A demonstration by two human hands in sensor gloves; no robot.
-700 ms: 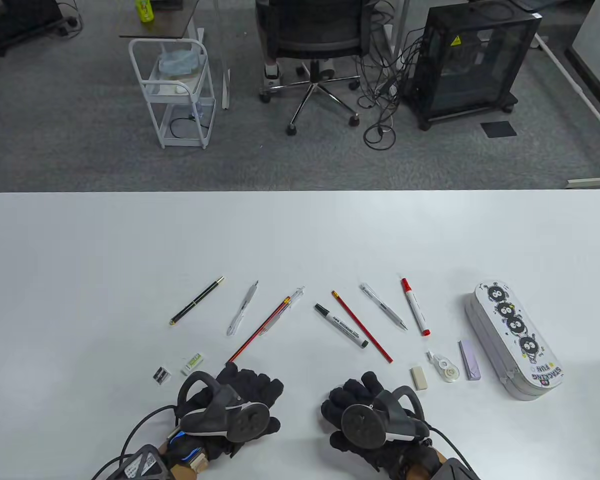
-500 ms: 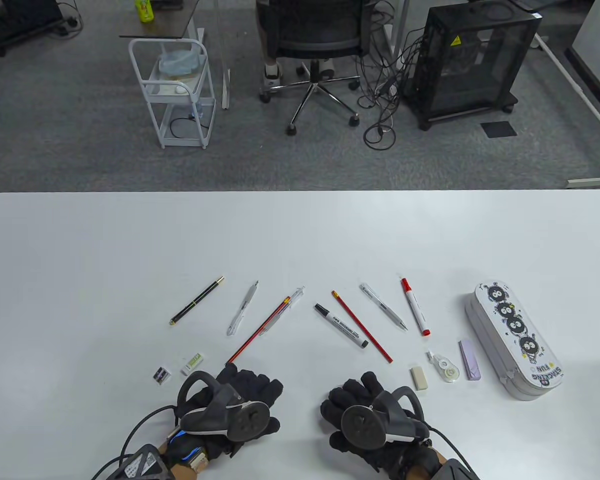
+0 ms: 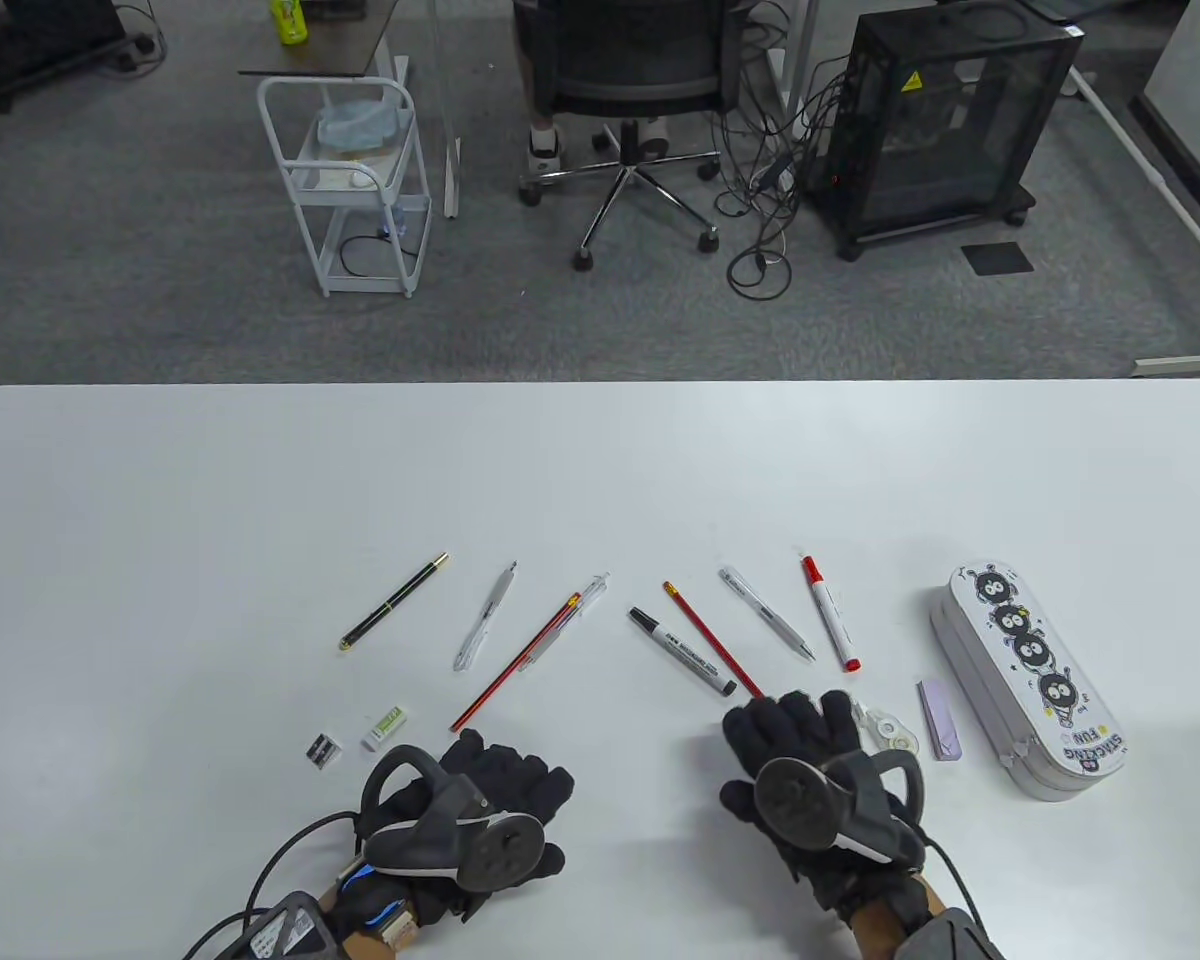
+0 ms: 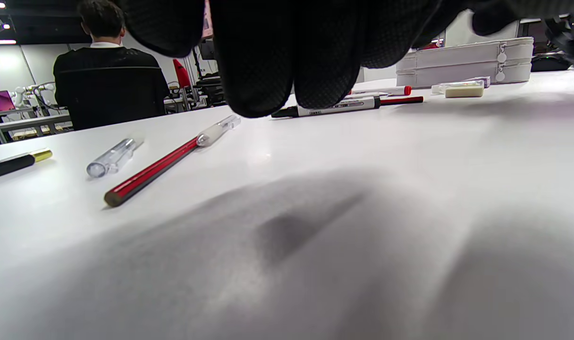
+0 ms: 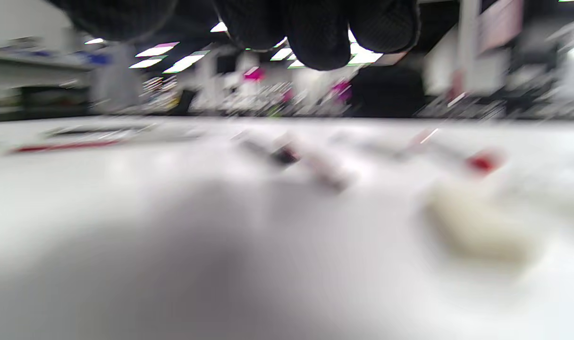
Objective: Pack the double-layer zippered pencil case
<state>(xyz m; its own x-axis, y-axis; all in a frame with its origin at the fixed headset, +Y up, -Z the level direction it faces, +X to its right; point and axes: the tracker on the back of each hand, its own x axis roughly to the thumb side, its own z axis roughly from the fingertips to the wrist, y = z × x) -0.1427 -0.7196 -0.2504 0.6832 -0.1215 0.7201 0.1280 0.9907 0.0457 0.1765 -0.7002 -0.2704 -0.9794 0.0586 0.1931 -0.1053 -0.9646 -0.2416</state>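
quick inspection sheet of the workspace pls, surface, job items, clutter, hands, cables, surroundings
surface: white table, pens and small items laid out in rows.
job's things: pencil case at right, zips shut; pens, pencils, markers in a row; cream eraser, correction tape, lilac box, sharpener.
clutter: nothing seen.
grippers: left hand resting, holds nothing; right hand over the eraser, holds nothing.
cables: glove lead; tangle on the floor.
surroundings: office chair, white cart, black cabinet.
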